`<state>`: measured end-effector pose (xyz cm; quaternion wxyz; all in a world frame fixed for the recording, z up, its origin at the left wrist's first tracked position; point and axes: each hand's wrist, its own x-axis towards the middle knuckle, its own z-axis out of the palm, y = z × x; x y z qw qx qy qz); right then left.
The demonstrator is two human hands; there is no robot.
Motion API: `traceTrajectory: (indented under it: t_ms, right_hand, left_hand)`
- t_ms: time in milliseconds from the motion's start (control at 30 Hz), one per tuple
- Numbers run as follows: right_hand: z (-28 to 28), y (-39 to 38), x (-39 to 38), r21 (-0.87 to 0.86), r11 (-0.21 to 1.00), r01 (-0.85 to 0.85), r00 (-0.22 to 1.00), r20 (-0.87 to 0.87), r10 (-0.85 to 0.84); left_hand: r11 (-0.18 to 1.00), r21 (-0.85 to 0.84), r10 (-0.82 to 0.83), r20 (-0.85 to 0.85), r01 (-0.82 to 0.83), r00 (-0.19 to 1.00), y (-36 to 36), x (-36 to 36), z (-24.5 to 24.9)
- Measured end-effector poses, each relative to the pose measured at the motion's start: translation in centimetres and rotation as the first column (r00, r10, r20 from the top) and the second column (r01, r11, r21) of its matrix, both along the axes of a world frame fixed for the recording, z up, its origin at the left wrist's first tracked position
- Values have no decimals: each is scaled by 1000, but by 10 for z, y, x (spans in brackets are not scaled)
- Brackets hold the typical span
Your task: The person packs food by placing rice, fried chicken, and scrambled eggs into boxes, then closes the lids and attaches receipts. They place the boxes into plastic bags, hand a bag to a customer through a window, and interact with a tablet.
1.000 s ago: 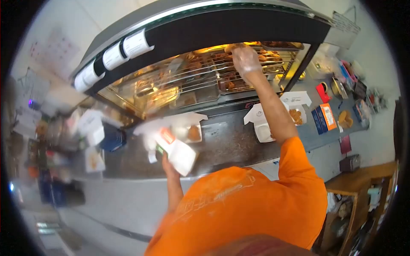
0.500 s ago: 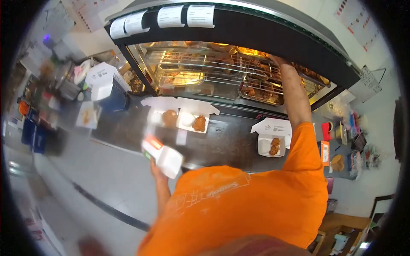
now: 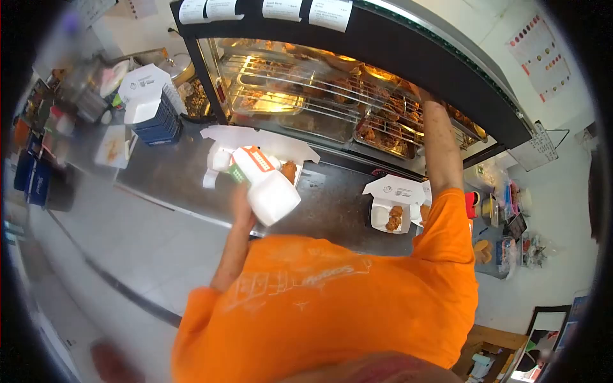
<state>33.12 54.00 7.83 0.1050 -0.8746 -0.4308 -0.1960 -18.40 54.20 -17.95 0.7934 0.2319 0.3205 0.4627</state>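
My left hand (image 3: 241,207) grips an open white takeaway box (image 3: 276,196) with orange and green printing, held tilted above the counter. Behind it, partly covered, an open box (image 3: 306,153) on the counter has a fried piece (image 3: 288,171) in it. My right hand (image 3: 429,97) reaches into a lit glass food warmer (image 3: 332,131); its fingers are hidden by the black frame and blur, so its grip does not show. Near it, fried food (image 3: 386,138) lies in a tray on the wire racks. Under my right forearm stands another open box (image 3: 380,223) with fried pieces (image 3: 394,218).
A stack of blue boxes (image 3: 156,124) stands at the counter's left, beside a white board (image 3: 113,148) with brown stains. Paper slips (image 3: 283,9) hang on the warmer's black top frame. Containers and bags (image 3: 511,246) crowd the right side.
My left hand has brought the takeaway box up and to the right, in front of the open box on the counter. My right hand stays inside the warmer. The view has shifted slightly.
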Motion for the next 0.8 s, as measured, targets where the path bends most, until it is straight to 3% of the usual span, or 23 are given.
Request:
traceTrajectory:
  t_ms: [167,333,400,433,567,633,667,700,733,767,800]
  right_hand:
    - [1,-5,-6,-5,1000,-3,1000,13,4]
    - [3,-18,-36,-25,1000,-5,1000,29,5]
    - [5,-30,-56,-40,999,25,999,39,-23]
    - [6,-36,-64,-111,986,127,990,78,-119]
    - [19,-62,-111,-164,971,171,982,111,-155]
    - [28,-71,-145,-167,944,284,946,-115,-304]
    - [15,-78,-152,-46,973,224,974,-17,-225]
    - [2,-88,-164,-62,974,216,976,-21,-218]
    - [-7,-95,-186,150,988,25,998,-66,-15]
    - [-17,-98,-207,364,918,-154,979,-67,191]
    - [-35,-97,-222,416,868,-272,900,-211,383]
  left_hand:
    - [997,-64,-50,-62,46,997,-9,-10,-10]
    - [994,-106,-11,40,16,999,-13,-18,-18]
    - [994,-105,18,24,-15,1000,-14,-15,-21]
    - [994,-103,26,8,-25,1000,-15,-12,-22]
    - [994,-52,97,-61,-100,993,-16,5,-25]
    - [992,37,125,-202,-120,971,-15,16,-28]
    - [987,48,160,-221,-153,962,-16,24,-19]
    - [980,82,199,-315,-182,928,-18,32,-9]
    - [971,92,240,-303,-222,922,-21,40,5]
    - [959,107,281,-288,-261,915,-22,48,14]
    - [959,105,284,-291,-265,914,-21,54,16]
